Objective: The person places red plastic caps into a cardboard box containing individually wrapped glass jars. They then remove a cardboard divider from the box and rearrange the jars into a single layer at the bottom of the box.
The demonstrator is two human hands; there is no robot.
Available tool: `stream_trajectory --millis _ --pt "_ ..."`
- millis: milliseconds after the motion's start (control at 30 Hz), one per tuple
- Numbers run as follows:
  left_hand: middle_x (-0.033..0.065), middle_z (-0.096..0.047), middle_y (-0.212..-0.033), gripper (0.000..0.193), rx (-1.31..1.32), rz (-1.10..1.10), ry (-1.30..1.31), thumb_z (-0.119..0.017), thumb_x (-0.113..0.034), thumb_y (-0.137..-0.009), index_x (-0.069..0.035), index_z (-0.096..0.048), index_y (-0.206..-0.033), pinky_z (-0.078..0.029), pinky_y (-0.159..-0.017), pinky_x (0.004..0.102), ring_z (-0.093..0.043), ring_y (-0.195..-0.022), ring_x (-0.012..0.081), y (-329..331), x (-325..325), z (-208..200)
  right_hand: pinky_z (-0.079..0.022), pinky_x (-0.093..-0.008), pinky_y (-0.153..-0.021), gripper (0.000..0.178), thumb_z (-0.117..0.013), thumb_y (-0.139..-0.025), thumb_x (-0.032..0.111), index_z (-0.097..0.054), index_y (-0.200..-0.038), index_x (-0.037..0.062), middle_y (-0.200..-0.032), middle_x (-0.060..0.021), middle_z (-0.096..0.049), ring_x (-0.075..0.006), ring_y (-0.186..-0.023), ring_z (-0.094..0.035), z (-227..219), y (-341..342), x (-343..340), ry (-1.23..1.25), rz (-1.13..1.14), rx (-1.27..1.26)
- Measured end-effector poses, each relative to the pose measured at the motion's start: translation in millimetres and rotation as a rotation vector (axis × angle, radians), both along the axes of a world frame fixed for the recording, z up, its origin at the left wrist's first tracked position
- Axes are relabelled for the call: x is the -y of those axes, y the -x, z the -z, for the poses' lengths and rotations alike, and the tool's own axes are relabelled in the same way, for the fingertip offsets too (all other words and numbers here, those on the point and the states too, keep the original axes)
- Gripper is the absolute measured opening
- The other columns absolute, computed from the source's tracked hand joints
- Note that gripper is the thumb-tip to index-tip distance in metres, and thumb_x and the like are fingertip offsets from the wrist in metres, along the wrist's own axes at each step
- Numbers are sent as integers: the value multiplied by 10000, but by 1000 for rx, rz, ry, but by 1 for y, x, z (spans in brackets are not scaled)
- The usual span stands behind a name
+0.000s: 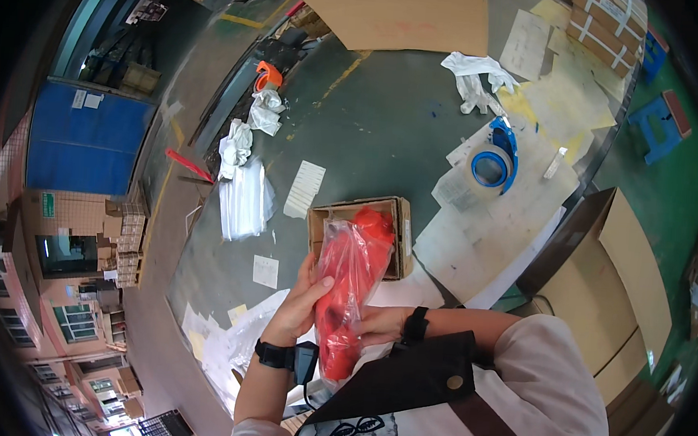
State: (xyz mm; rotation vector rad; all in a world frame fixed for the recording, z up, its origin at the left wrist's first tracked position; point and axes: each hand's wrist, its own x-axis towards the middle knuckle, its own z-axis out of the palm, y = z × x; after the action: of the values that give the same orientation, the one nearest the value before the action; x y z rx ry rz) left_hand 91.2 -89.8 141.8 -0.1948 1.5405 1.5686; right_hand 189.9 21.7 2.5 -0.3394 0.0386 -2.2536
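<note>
A red plastic item in a clear plastic bag (349, 286) is held upright in front of me over the green table (371, 123). My left hand (302, 301) grips the bag's left side, fingers wrapped around it. My right hand (378, 322) holds the bag's lower right side. Both wrists wear black bands. The bag's top reaches into a small open cardboard box (401, 221) on the table just beyond my hands.
A blue tape dispenser (496, 159) lies on paper sheets at right. White gloves (473, 78), crumpled white cloths (250, 128), clear bags (242, 199), an orange tape dispenser (267, 74) and cardboard sheets (401, 13) sit farther off. A large open carton (633, 275) stands right of me.
</note>
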Motion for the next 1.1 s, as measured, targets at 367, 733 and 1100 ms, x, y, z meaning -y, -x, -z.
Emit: stream_trajectory --millis 367,733,1100 --pt "180 -252 -1529 919 -29 -14 44 -621 -132 -919 -6 80 -1501 -284 -1123 368 -330 -1375 250 5 22 -7 -400 -388 -1080 533 -624 -938 235 -399 -1388 58 -1354 -84 -513 -213 -1255 -501 2 17 20 -18 -106 21" --pt "176 -508 -1294 774 -106 -79 83 -563 -249 -969 -27 -58 -1512 -440 -1013 389 -543 -1177 260 3 41 -19 -495 -356 -960 512 -652 -911 307 -481 -1309 34 -1268 -80 -573 -196 -1135 -584 -27 23 21 -62 -80 -62" --pt "176 -416 -1433 655 -175 -156 75 -469 -298 -1009 3 -146 -1493 -429 -1024 387 -484 -1248 251 -9 37 -32 -403 -359 -1050 634 -706 -875 276 -408 -1379 34 -1324 -75 -524 -181 -1221 -501 -30 24 15 -56 -99 -109"
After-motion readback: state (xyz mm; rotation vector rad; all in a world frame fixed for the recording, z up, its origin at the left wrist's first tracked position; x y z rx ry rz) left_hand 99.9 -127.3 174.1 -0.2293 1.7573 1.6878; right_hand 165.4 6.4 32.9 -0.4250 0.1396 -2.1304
